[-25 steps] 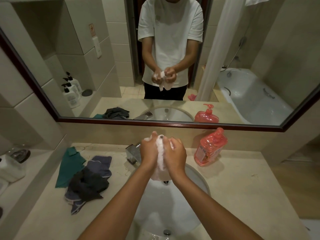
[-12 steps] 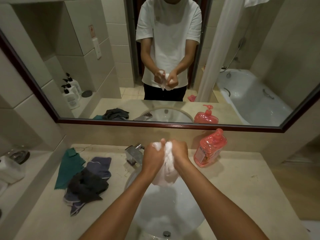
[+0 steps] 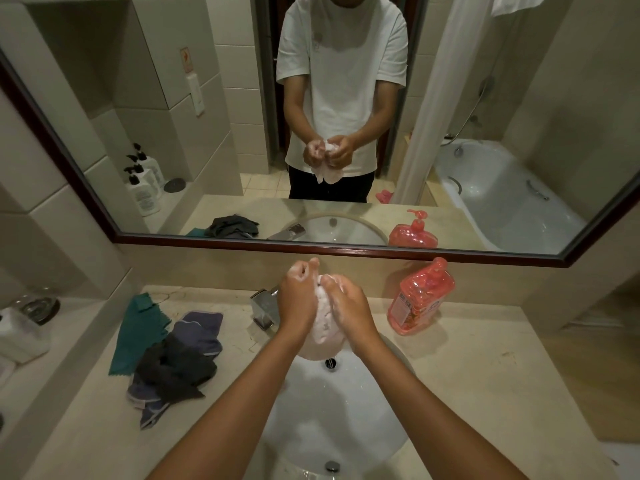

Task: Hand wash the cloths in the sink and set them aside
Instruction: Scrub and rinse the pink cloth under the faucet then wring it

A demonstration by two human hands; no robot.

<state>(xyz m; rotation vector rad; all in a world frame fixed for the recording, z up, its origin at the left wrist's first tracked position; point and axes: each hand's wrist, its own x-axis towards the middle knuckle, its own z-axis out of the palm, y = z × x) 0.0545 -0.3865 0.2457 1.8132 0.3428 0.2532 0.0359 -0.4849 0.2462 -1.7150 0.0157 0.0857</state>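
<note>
A pale pink cloth (image 3: 323, 327), wet and soapy, hangs bunched between my two hands above the back of the white sink (image 3: 332, 410). My left hand (image 3: 298, 299) grips its left side with the fingers curled at the top. My right hand (image 3: 349, 308) presses against its right side, suds on the knuckles. On the counter to the left lies a pile of cloths: a teal one (image 3: 138, 332), a blue-purple one (image 3: 199, 329) and a dark grey one (image 3: 175, 370) on top.
A chrome tap (image 3: 265, 306) stands just left of my hands. A red soap pump bottle (image 3: 420, 297) sits on the beige counter (image 3: 485, 393) to the right. A big mirror (image 3: 485, 133) hangs behind. A side ledge at left holds a white container (image 3: 20, 332).
My hands have rubbed the cloth against itself: the left hand has risen above the right, and the cloth hangs lower over the basin than a second ago.
</note>
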